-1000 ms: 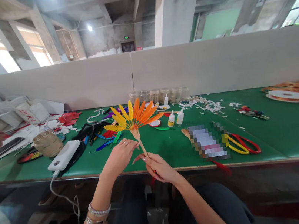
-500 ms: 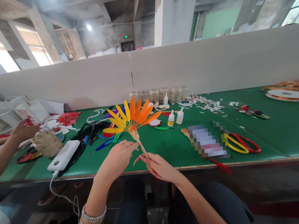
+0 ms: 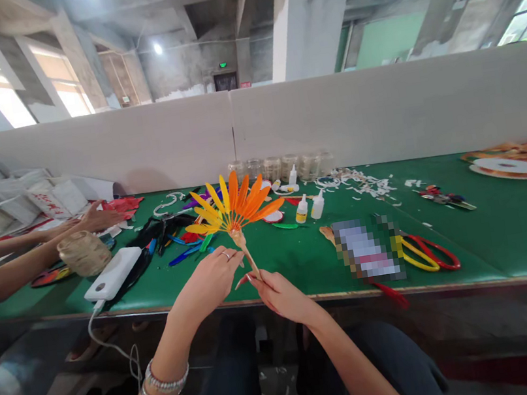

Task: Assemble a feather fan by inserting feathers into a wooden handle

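A feather fan (image 3: 240,206) stands tilted in front of me, yellow feathers on its left side and orange ones on its right. They spread from a pale collar on a thin light handle. My right hand (image 3: 285,294) is closed around the lower end of that handle. My left hand (image 3: 210,278), with a ring and bracelets on its wrist, has its fingers pinched at the handle's upper part, just below the collar. Its fingertips are partly hidden. Behind the fan lie loose coloured feathers (image 3: 186,255) and two small glue bottles (image 3: 302,210).
At the left, a co-worker's hands (image 3: 98,217) reach over paper scraps beside a jar (image 3: 84,253). A white power bank (image 3: 113,275) with a cable lies near the edge. To the right are a blurred-out phone (image 3: 368,251), scissors (image 3: 433,253) and a ribbon spool (image 3: 506,166).
The co-worker's arms have moved right and further over the table, towards the red scraps. My hands and the fan have hardly moved.
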`<control>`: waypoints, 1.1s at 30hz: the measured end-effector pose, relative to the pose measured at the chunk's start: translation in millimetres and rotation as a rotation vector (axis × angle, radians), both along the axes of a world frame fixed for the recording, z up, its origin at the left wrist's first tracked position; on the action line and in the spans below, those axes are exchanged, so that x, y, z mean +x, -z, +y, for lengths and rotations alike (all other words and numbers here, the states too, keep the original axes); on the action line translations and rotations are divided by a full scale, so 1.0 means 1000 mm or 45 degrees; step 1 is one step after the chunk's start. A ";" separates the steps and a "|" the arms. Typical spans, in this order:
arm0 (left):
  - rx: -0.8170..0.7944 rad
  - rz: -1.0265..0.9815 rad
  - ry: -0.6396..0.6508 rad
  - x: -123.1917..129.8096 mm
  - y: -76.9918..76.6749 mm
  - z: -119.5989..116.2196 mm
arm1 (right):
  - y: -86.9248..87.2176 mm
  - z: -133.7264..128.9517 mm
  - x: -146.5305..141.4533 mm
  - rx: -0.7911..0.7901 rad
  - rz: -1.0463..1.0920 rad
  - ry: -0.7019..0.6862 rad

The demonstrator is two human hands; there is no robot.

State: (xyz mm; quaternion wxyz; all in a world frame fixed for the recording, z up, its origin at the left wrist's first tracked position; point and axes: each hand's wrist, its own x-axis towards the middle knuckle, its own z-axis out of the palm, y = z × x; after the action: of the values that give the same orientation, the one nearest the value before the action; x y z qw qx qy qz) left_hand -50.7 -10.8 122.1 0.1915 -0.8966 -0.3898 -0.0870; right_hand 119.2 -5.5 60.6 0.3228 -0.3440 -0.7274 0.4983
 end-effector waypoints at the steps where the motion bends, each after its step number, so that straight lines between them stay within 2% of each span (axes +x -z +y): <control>1: -0.012 -0.015 0.004 0.000 0.000 0.001 | -0.001 0.000 0.000 -0.006 0.004 -0.002; 6: -0.043 -0.144 0.009 -0.004 0.003 0.006 | -0.003 -0.002 -0.001 -0.094 0.072 -0.014; 12: 0.000 -0.210 0.091 -0.003 0.004 0.002 | -0.001 -0.001 0.001 -0.202 0.208 -0.074; 15: -0.024 -0.361 0.064 0.000 0.005 0.000 | 0.000 -0.001 0.001 -0.223 0.233 -0.058; 18: -0.040 -0.471 0.024 0.003 0.006 0.001 | 0.000 -0.002 0.001 -0.228 0.236 -0.060; 25: -0.080 -0.524 0.084 0.000 0.007 0.003 | -0.004 -0.002 0.003 -0.152 0.164 -0.042; 33: -0.168 -0.618 0.113 0.001 0.007 0.004 | -0.001 -0.001 0.005 -0.135 0.229 -0.038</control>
State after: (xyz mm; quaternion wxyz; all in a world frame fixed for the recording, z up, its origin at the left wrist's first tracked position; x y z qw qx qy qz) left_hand -49.6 -7.3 114.6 0.0294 -0.8761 -0.3896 -0.2823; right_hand 123.9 -6.8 61.4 0.3606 -0.3037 -0.6731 0.5698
